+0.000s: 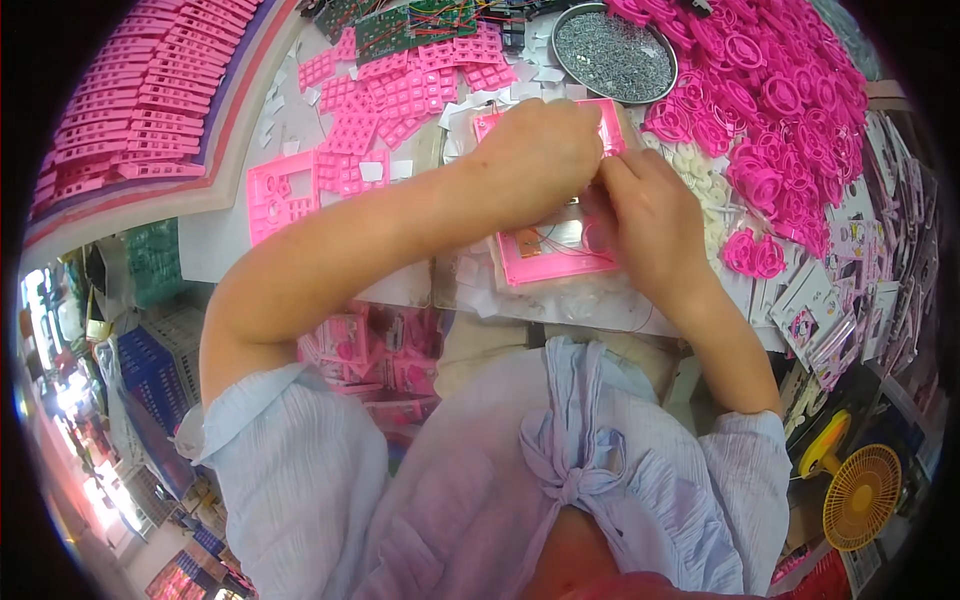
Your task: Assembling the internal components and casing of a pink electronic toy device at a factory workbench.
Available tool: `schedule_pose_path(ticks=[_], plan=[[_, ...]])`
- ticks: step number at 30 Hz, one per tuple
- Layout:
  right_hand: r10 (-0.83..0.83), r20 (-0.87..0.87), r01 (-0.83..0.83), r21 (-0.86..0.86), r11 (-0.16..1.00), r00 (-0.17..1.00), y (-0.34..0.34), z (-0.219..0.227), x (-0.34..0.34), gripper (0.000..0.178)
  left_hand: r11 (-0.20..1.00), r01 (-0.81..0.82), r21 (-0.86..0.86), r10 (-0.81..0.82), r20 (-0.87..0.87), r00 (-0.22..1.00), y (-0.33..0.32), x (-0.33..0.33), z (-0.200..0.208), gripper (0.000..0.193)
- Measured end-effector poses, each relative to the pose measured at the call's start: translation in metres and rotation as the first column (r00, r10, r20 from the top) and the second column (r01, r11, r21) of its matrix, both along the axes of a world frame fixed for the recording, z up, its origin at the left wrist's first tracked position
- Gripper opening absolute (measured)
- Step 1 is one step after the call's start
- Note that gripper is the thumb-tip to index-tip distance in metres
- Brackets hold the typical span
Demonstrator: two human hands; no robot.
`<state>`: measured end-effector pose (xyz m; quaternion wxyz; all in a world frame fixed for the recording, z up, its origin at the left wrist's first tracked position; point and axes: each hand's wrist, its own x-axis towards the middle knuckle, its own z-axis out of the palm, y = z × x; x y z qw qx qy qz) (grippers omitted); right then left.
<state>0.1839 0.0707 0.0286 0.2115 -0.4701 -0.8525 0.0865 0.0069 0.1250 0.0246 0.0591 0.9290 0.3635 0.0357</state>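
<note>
A pink rectangular plastic casing (553, 262) lies open on the table in front of me, with a small circuit board and thin wires inside. My left hand (535, 160) rests over its upper part, fingers closed down on something small inside that I cannot make out. My right hand (648, 222) covers the casing's right side, its fingertips meeting the left hand's at the middle. What the fingers pinch is hidden.
Another pink casing (280, 195) lies at the left, pink keypad pieces (400, 85) behind it. A round metal dish of screws (614, 52) stands at the back. A heap of pink ring parts (780, 110) fills the right. A yellow fan (860, 495) sits low right.
</note>
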Motion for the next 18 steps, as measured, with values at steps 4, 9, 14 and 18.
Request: schedule_pose_path(ticks=[4, 9, 14, 18], plan=[[0.034, 0.203, -0.05, 0.072, 0.996, 0.979, 0.017, 0.014, -0.002, 0.01, 0.988, -0.129, -0.088, 0.141, 0.149, 0.979, 0.024, -0.006, 0.004, 0.016], [0.132, 0.323, -0.129, -0.03, 0.991, 0.937, 0.028, 0.02, -0.004, 0.016, 0.934, -0.184, -0.308, 0.173, -0.063, 0.983, 0.04, 0.001, 0.022, 0.016], [0.174, 0.039, -0.167, -0.128, 0.978, 0.984, 0.04, 0.012, 0.003, 0.019, 0.927, -0.168, -0.337, 0.176, -0.008, 0.984, 0.042, -0.011, 0.009, 0.021], [0.176, -0.133, -0.172, 0.039, 0.984, 0.975, 0.048, -0.018, 0.007, 0.017, 0.93, -0.12, -0.347, 0.157, 0.079, 0.985, 0.04, -0.014, 0.015, 0.022]])
